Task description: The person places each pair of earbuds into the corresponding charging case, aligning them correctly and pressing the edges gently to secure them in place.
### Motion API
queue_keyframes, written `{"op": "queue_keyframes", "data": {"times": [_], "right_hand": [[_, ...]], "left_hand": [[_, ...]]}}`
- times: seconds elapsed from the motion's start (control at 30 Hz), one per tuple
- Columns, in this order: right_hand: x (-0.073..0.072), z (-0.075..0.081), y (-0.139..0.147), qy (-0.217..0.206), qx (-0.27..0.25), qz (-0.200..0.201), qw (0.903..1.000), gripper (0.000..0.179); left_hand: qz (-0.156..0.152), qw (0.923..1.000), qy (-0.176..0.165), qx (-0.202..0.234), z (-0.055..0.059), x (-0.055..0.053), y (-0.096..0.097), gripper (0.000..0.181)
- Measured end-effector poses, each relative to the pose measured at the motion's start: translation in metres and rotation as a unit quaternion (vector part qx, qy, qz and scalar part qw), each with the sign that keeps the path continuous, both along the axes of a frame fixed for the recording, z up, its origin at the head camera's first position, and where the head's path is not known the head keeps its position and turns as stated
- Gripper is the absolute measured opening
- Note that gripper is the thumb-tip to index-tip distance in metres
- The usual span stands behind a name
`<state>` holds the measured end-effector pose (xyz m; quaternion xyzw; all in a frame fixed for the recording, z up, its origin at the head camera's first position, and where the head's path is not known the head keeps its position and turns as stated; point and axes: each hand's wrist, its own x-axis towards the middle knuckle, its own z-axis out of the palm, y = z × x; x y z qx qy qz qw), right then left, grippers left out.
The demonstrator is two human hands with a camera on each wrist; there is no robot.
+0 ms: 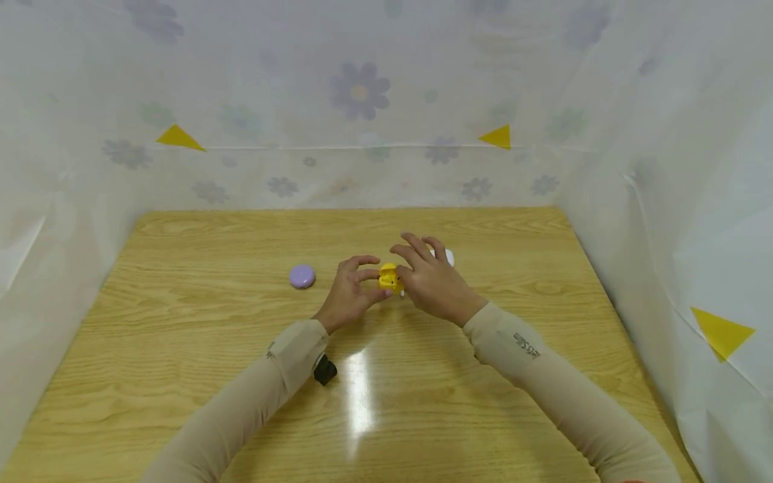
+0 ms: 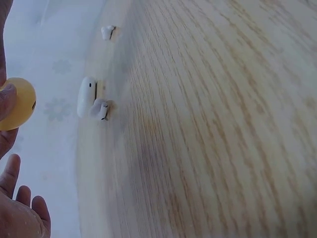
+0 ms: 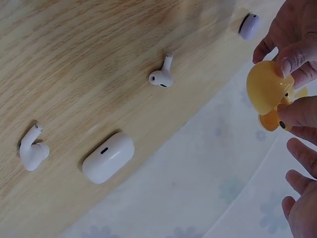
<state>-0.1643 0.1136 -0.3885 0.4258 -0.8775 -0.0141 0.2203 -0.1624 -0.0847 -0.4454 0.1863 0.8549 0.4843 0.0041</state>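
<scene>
My left hand [image 1: 352, 295] grips a small yellow earbud case [image 3: 265, 87] between thumb and fingers, above the table. Its lid [image 1: 388, 268] stands open. At the opening, my right hand [image 1: 437, 285] pinches a small yellow earbud with a dark spot [image 3: 282, 125], mostly covered by the fingertips. The other right fingers spread away from the case. In the right wrist view, a closed white earbud case [image 3: 109, 157] lies on the table, with one white earbud [image 3: 161, 78] and another white earbud [image 3: 33, 151] on either side of it.
A round lavender case [image 1: 302, 276] lies left of my left hand on the wooden table [image 1: 181, 322]. Flower-patterned white sheeting [image 1: 359, 174] rises behind the table and along its sides. A black device [image 1: 325, 370] sits by my left sleeve.
</scene>
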Motion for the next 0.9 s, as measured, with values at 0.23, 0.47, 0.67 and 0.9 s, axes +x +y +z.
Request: {"op": "queue_keyframes", "data": {"times": [0.23,0.47,0.67,0.9], "right_hand": [[-0.0003,-0.0009,-0.0008,0.003,0.007,0.016,0.9998,0.021],[-0.0001,-0.0023,-0.0007,0.005,0.017,0.021,0.9996,0.023],[-0.0004,-0.0033,-0.0009,0.004,0.02,0.024,0.9995,0.025],[-0.0004,-0.0046,-0.0019,-0.005,0.025,0.028,0.9993,0.02]], "left_hand": [[-0.002,0.9999,0.01,-0.004,-0.0017,-0.001,-0.0006,0.031],[0.0,0.9998,-0.019,0.009,-0.002,0.0004,-0.0016,0.033],[0.005,0.9975,-0.058,0.04,-0.0014,0.0015,-0.0022,0.036],[0.003,0.9971,-0.062,0.045,-0.0017,0.0021,-0.0024,0.035]]}}
